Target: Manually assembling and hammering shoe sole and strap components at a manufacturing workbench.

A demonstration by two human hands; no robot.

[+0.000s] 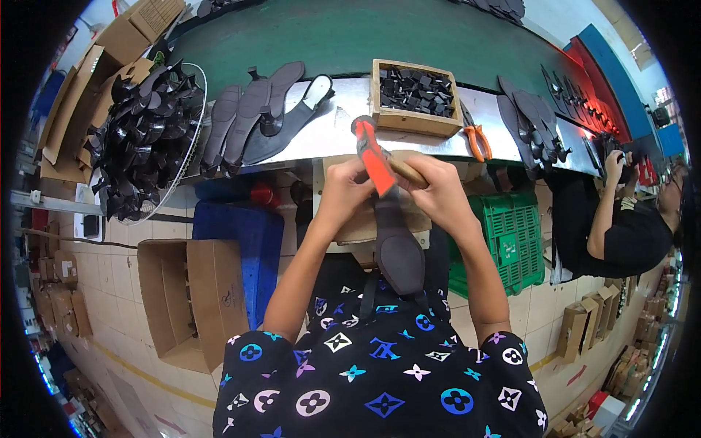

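Note:
In front of my body, a dark shoe sole point(401, 257) points toward me with its wide end near my waist. My left hand point(345, 191) is closed at the sole's narrow far end, fingers pinched beside it. A hammer with a red-painted head point(375, 160) and wooden handle lies across that end. The handle is in my right hand point(437, 182), whose fingertips also come close to the sole. The hammer head partly hides what sits between my two hands. A block-like support point(353, 232) shows under the sole.
On the bench, a wooden box point(376, 91) holds small black pieces. Orange-handled pliers point(478, 142) lie beside it, with soles point(244, 117) to the left. A wire basket point(191, 164) of black heels stands at left. Green crate point(515, 244), blue bin point(255, 241) and carton point(162, 299) stand below; a co-worker point(631, 233) sits right.

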